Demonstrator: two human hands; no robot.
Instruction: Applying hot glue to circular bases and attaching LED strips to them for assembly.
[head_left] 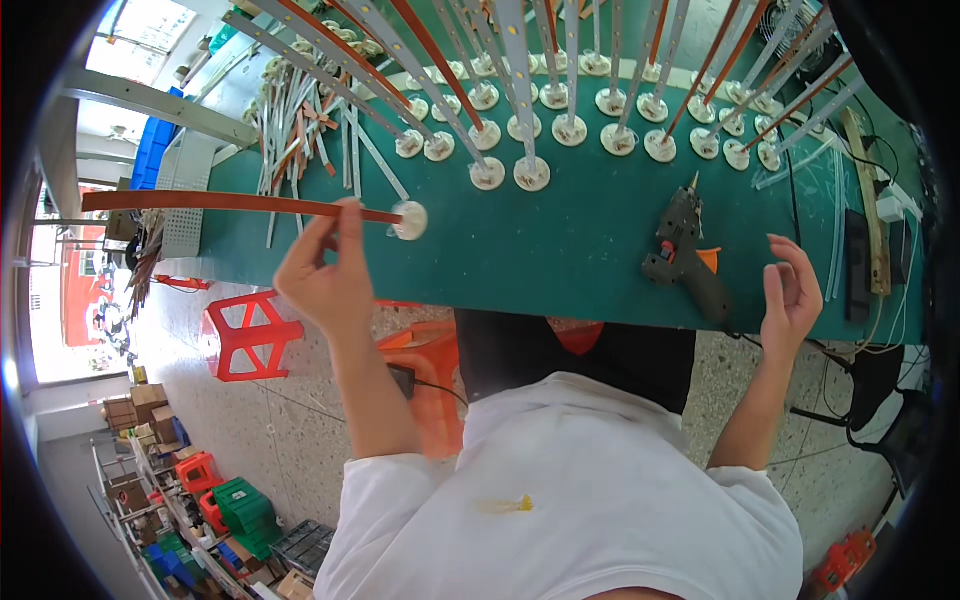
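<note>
One brown strip is pinched by the left hand. Right hand loosely spread, glue gun at its ten o'clock

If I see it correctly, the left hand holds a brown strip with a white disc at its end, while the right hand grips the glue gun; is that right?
Not quite: the head view shows the right hand empty, beside the glue gun, which rests on the table. The left hand does hold a brown strip with a white disc at its end.
</note>
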